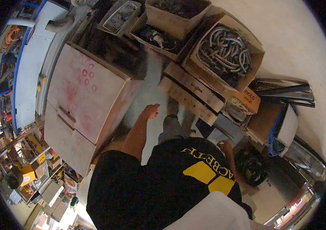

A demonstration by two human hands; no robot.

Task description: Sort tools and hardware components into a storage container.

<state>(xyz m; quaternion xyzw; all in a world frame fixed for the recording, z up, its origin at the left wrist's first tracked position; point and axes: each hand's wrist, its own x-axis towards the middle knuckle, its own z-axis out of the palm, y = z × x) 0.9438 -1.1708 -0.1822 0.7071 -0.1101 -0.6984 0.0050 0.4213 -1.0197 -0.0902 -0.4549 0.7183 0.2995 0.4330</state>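
Observation:
My left hand (pixel 151 111) hangs over the grey floor (pixel 147 89), right of a large pale board-topped cabinet (pixel 88 96). Its fingers curl loosely inward, and I see nothing in them. Low on my right side is my right hand (pixel 224 145), dim and small beside a grey box-like thing (pixel 226 130). A small pale spot shows at its fingers, but their shape is too blurred to tell whether they hold anything. Ahead of my feet lies a flat brown cardboard box (pixel 190 94), touched by neither hand.
An open cardboard box of cut hoses (pixel 228 53) stands far right. Other open boxes (pixel 156 38) line the far side. Dark strips (pixel 285 91) lean by the wall. A black coiled bundle (pixel 251 165) lies at right. Cluttered shelving (pixel 36 168) runs along the left.

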